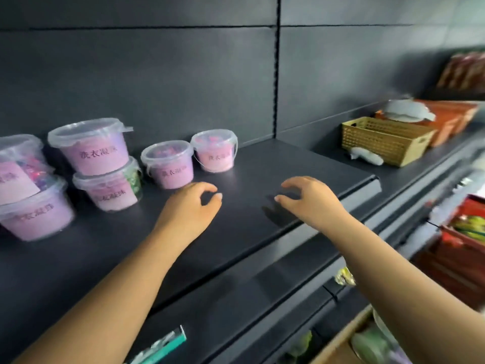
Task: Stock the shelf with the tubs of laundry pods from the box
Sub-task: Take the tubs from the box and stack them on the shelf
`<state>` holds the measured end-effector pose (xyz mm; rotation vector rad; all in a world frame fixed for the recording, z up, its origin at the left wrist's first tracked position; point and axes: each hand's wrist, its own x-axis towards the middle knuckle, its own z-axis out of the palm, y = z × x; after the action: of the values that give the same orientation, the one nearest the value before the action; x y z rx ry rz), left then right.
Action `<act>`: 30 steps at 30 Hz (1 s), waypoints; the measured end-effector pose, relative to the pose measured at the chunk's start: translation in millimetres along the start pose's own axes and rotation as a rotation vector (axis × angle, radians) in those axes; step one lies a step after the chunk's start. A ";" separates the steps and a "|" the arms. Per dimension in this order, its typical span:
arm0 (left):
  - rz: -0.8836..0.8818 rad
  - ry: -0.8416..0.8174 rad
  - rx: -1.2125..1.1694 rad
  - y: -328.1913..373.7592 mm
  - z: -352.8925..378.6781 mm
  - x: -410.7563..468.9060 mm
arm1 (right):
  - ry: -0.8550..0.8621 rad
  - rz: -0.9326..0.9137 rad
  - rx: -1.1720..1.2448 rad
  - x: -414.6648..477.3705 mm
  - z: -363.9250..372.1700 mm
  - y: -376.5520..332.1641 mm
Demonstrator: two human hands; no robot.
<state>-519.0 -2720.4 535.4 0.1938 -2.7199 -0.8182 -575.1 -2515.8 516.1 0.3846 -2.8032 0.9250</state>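
Observation:
Several clear tubs of laundry pods with pink labels stand on the dark shelf [262, 174]. Two stacks of two stand at the left: one stack [31, 190] at the frame's edge, another [102, 164] beside it. Two single tubs stand further right, one [170, 165] in front and one [215, 151] behind it. My left hand [193, 203] hovers just in front of the front single tub, fingers curled and apart, holding nothing. My right hand [312, 198] hovers over bare shelf to the right, also holding nothing. A cardboard box [341, 340] shows at the bottom right, its contents blurred.
On the neighbouring shelf to the right stand a tan woven basket [385, 140] and orange containers [451, 116]. Red packaged goods [462, 248] fill the lower shelves at the right edge. A green-edged item [162, 348] sits on the shelf below.

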 end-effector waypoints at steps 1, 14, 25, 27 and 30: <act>0.085 -0.033 -0.012 11.1 2.3 -14.7 | 0.021 0.019 -0.021 -25.6 -7.1 3.5; 0.550 -0.529 0.029 82.7 128.7 -155.1 | 0.115 0.688 -0.150 -270.6 -51.4 115.5; 0.331 -1.066 0.353 86.8 317.6 -182.8 | -0.160 1.130 0.021 -342.9 -2.4 310.8; 0.185 -1.151 0.349 84.9 350.2 -187.5 | -0.224 1.172 0.069 -341.0 13.5 344.2; 0.013 -1.247 0.375 77.2 407.3 -189.1 | -0.290 1.226 0.130 -329.2 35.0 393.0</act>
<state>-471.8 -2405.8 209.2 -0.4130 -4.0105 -0.4500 -378.9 -2169.6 191.1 -1.4526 -3.0882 1.2619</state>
